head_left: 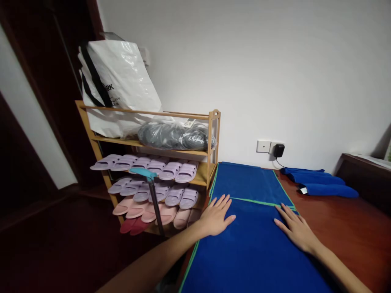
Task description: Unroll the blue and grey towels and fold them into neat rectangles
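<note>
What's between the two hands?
Only blue cloth, crossed by green edging, lies between left hand and right hand; the head view shows it.

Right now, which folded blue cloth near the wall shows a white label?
The frontmost cloth, farthest from the wall; the cloths behind it show none.

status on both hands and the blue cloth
left hand and right hand flat, fingers spread, on blue cloth; green-edged fold lies across it; nothing on top but hands

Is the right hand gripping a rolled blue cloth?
No, the right hand lies open on the spread blue cloth.
</note>
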Demonstrator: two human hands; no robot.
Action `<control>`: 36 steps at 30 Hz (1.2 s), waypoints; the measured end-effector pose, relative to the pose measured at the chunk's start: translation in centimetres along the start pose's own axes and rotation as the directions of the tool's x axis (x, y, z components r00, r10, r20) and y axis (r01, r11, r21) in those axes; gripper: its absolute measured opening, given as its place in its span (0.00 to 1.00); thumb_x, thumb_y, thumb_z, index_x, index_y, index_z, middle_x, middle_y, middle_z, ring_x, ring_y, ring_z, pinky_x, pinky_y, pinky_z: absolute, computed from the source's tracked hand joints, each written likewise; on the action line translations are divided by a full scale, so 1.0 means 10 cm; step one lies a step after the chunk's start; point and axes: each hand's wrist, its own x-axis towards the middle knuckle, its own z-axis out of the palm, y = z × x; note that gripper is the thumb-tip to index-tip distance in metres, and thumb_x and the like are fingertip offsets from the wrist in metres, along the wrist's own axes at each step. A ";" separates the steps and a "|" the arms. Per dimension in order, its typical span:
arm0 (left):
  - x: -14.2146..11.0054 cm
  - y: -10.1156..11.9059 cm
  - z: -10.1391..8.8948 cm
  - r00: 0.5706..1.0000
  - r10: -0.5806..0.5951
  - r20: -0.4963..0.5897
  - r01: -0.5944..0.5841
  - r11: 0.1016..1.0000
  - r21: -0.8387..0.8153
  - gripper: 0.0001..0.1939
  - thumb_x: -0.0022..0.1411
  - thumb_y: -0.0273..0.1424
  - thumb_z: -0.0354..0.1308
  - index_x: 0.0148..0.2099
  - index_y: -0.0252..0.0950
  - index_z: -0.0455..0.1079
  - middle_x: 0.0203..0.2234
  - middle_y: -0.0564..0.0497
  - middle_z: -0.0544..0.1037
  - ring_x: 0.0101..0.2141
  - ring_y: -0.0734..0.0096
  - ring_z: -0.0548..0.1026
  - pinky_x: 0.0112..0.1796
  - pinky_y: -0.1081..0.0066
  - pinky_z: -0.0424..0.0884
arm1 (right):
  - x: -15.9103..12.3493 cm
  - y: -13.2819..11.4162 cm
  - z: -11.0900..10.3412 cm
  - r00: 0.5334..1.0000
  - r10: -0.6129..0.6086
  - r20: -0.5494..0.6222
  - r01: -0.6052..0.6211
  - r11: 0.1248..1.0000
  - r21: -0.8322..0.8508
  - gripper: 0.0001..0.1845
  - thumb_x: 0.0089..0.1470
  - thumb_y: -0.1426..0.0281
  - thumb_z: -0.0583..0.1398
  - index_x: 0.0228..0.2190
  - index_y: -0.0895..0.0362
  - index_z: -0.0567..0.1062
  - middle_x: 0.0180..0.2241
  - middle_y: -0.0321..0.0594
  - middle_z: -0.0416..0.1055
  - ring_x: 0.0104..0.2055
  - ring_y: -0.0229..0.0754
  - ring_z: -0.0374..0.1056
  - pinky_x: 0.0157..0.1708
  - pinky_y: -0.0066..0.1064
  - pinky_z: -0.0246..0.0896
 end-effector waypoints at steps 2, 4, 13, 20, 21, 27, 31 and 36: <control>-0.03 0.02 0.07 0.995 -0.029 0.093 0.032 0.999 -0.029 0.33 0.68 0.49 0.35 0.68 0.36 0.46 0.66 0.46 0.46 0.64 0.59 0.43 0.60 0.55 0.43 | -0.06 -0.02 0.08 0.995 0.032 0.098 -0.034 0.999 0.018 0.40 0.54 0.41 0.40 0.62 0.46 0.51 0.66 0.35 0.41 0.67 0.44 0.36 0.63 0.46 0.39; -0.03 0.00 0.09 0.991 -0.048 0.126 0.053 0.998 -0.042 0.34 0.68 0.50 0.34 0.68 0.36 0.46 0.66 0.47 0.44 0.65 0.60 0.41 0.60 0.54 0.42 | -0.08 0.02 0.12 0.990 0.050 0.134 -0.053 0.998 0.019 0.40 0.54 0.41 0.39 0.63 0.45 0.48 0.66 0.33 0.37 0.67 0.42 0.33 0.64 0.45 0.36; -0.04 -0.02 0.07 0.987 -0.062 0.151 0.068 0.997 -0.037 0.35 0.68 0.51 0.33 0.68 0.36 0.44 0.66 0.48 0.41 0.65 0.63 0.39 0.61 0.54 0.39 | -0.07 0.01 0.07 0.990 0.042 0.132 -0.040 0.999 -0.016 0.40 0.54 0.41 0.37 0.63 0.46 0.48 0.66 0.35 0.37 0.67 0.41 0.34 0.64 0.43 0.36; -0.14 -0.01 0.05 0.994 -0.044 0.100 0.050 0.997 -0.062 0.33 0.68 0.50 0.35 0.69 0.37 0.43 0.66 0.48 0.42 0.65 0.63 0.40 0.61 0.55 0.39 | -0.09 0.03 0.12 1.000 0.028 0.014 -0.028 1.000 0.009 0.47 0.55 0.42 0.39 0.64 0.60 0.38 0.66 0.42 0.37 0.68 0.43 0.33 0.64 0.46 0.35; -0.16 0.00 0.05 0.994 -0.042 0.097 0.048 0.997 -0.067 0.33 0.68 0.49 0.35 0.68 0.38 0.44 0.66 0.48 0.42 0.65 0.63 0.40 0.61 0.55 0.39 | -0.10 0.02 0.12 1.000 0.018 0.000 -0.018 1.000 0.016 0.46 0.56 0.43 0.40 0.64 0.59 0.38 0.66 0.42 0.37 0.68 0.44 0.33 0.64 0.46 0.35; -0.27 0.02 0.05 0.991 -0.069 0.111 0.075 0.996 -0.050 0.32 0.68 0.49 0.36 0.68 0.40 0.46 0.66 0.48 0.46 0.65 0.60 0.42 0.60 0.52 0.38 | -0.19 0.04 0.10 0.995 0.016 0.102 -0.020 0.999 0.034 0.42 0.56 0.43 0.39 0.64 0.55 0.45 0.66 0.38 0.39 0.67 0.42 0.35 0.64 0.45 0.34; -0.27 0.07 -0.01 0.982 -0.097 0.162 0.102 0.994 -0.026 0.33 0.67 0.49 0.37 0.68 0.38 0.46 0.66 0.47 0.46 0.65 0.57 0.42 0.60 0.50 0.39 | -0.19 0.00 0.02 0.998 -0.017 0.059 0.019 0.999 -0.040 0.44 0.56 0.43 0.39 0.63 0.58 0.51 0.65 0.43 0.43 0.67 0.44 0.37 0.64 0.45 0.35; -0.01 0.36 0.00 0.995 0.032 0.093 -0.030 0.999 -0.028 0.31 0.67 0.41 0.39 0.68 0.31 0.46 0.66 0.44 0.45 0.65 0.59 0.41 0.61 0.53 0.39 | -0.03 -0.58 -0.10 0.978 -0.207 -0.004 0.207 0.978 -0.004 0.41 0.57 0.46 0.42 0.62 0.59 0.52 0.65 0.44 0.42 0.67 0.46 0.37 0.64 0.45 0.34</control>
